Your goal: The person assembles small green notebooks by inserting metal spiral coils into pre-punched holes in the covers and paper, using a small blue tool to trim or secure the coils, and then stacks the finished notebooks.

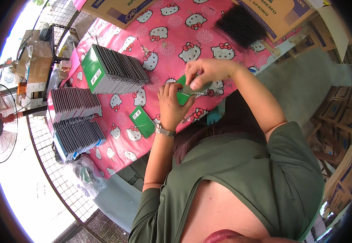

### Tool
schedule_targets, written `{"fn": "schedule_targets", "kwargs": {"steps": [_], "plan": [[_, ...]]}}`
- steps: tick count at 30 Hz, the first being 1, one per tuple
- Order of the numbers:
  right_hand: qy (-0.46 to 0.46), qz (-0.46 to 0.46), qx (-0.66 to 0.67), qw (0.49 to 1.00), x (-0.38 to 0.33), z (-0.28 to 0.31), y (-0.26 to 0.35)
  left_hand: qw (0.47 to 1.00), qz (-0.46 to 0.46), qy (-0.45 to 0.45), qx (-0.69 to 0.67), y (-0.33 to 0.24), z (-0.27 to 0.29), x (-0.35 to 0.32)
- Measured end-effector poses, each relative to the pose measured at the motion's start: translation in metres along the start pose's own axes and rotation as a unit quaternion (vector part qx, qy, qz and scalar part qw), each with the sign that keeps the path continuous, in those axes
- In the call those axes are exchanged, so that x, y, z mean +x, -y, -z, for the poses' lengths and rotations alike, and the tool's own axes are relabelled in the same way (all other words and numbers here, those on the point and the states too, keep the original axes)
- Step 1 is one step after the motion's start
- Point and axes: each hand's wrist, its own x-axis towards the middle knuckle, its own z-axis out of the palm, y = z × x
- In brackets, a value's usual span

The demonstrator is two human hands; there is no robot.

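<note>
A small green notebook (182, 98) lies under my two hands near the table's front edge. My left hand (171, 101), with a metal watch at the wrist, grips its near left side with curled fingers. My right hand (208, 75) is closed in a pinch over its upper right part. A greyish piece shows below those fingertips, and I cannot make out what it is. Left of my left wrist, a finished-looking green spiral notebook (142, 121) lies flat. Farther left, a tall stack of green spiral notebooks (117, 69) stands with coils upward.
A pile of black spiral coils (240, 27) lies at the far right, beside a cardboard box (279, 18). Another box (117, 11) stands at the back. More stacked notebooks (74, 104) (80, 135) are at the left, near a fan (0, 126). Pink patterned cloth (159, 54) covers the table.
</note>
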Motion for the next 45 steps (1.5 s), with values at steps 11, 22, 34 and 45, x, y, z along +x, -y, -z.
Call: {"fn": "schedule_targets", "kwargs": {"steps": [11, 22, 34, 45], "plan": [[0.076, 0.015, 0.107, 0.991, 0.027, 0.000, -0.004, 0.981, 0.089, 0.083, -0.153, 0.033, 0.015, 0.000], [0.110, 0.041, 0.129, 0.985, 0.031, -0.004, 0.013, 0.979, 0.061, 0.074, -0.180, 0.047, 0.014, -0.002], [-0.357, -0.072, -0.424, 0.829, -0.070, 0.007, -0.055, 0.886, 0.269, -0.085, -0.368, 0.045, 0.014, -0.034], [-0.303, 0.105, -0.357, 0.878, -0.063, -0.109, -0.009, 0.910, 0.239, -0.143, -0.306, 0.043, -0.003, -0.045]]}}
